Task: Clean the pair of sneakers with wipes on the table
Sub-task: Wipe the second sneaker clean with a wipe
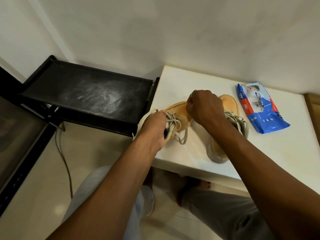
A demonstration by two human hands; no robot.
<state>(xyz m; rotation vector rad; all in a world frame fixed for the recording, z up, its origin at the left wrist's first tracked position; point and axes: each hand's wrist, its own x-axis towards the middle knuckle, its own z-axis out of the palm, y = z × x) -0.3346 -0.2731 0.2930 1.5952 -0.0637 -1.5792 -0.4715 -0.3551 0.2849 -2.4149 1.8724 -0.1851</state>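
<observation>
Table (277,153) top: white, smooth, low sheen. Left sneaker (180,111) and right sneaker (228,103): tan uppers, matt, napped like suede; sole edges off-white, rubbery, scuffed. Laces (174,122): woven cloth, greyish, matt. Wipes pack (266,116): printed plastic film, glossy, crinkled. Rack shelf (86,94): black cloth, matt, smeared with pale dust. Rack frame (50,118): black, metal-looking. Floor (43,170): pale tile, glossy, reflective. Wall (173,32): painted, matt.

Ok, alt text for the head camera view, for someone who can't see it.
A person's left hand grips a tan sneaker on a white table while the curled right hand rests on its toe. A second sneaker and wipes pack sit alongside.
</observation>
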